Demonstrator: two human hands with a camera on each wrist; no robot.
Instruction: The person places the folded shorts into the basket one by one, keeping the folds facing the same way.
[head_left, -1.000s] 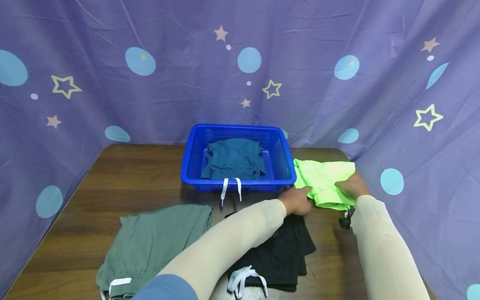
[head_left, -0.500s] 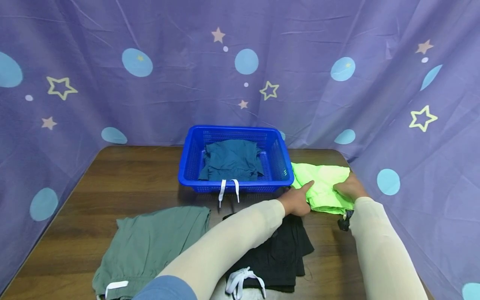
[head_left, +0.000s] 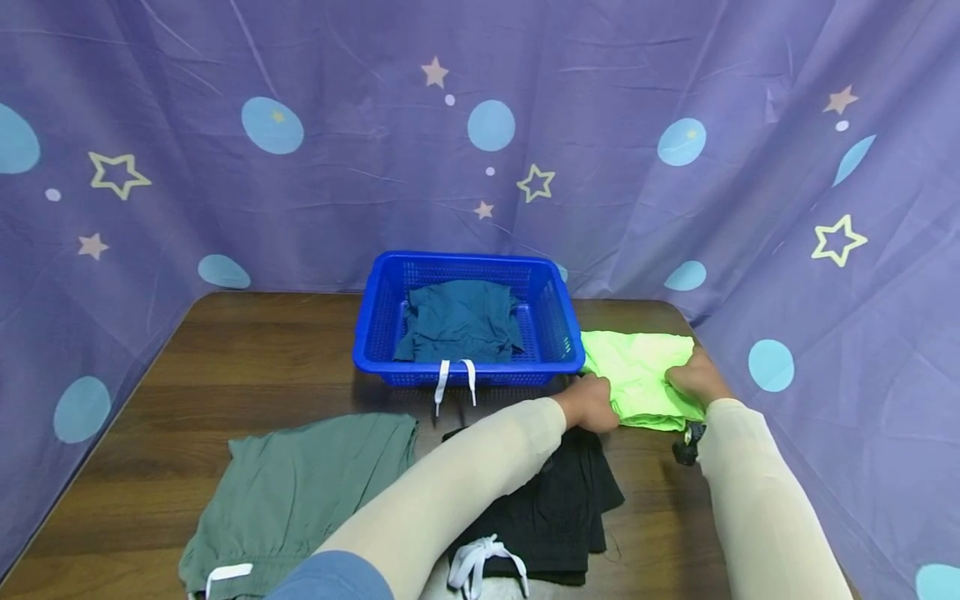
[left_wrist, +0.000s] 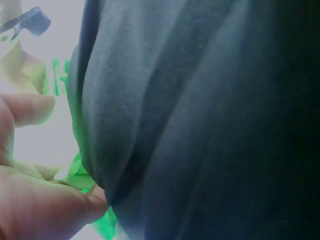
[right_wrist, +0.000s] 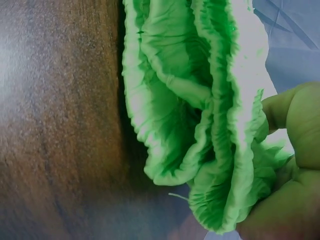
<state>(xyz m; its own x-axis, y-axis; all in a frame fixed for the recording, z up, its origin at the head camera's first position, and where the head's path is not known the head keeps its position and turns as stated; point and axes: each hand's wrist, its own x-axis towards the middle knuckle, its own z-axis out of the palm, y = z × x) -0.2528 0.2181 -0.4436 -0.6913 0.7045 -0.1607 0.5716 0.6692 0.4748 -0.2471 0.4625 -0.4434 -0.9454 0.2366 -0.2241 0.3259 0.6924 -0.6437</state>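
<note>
A folded bright green garment [head_left: 633, 375] lies at the table's right end, beside the blue basket. My right hand [head_left: 699, 379] grips its right edge, thumb on top. At its near left edge, my left hand [head_left: 591, 404] pinches the cloth; its fingertips are partly hidden. In the right wrist view, gathered elastic layers of the green garment [right_wrist: 220, 125] show next to the right hand [right_wrist: 300, 170]. Dark cloth [left_wrist: 180, 120] fills most of the left wrist view, with the left hand [left_wrist: 45, 205] and some green behind it.
The blue plastic basket [head_left: 468, 367] holds a folded teal drawstring garment [head_left: 461, 321], its white cords over the rim. A folded black garment [head_left: 551, 525] with a white drawstring lies under the left forearm. Grey-green folded clothing [head_left: 307, 492] lies left. A patterned curtain [head_left: 375, 125] backs the table.
The left thumb, stretched out over the green garment half a second ago, has drawn in to its edge. The right hand keeps its grip. The view has shifted slightly.
</note>
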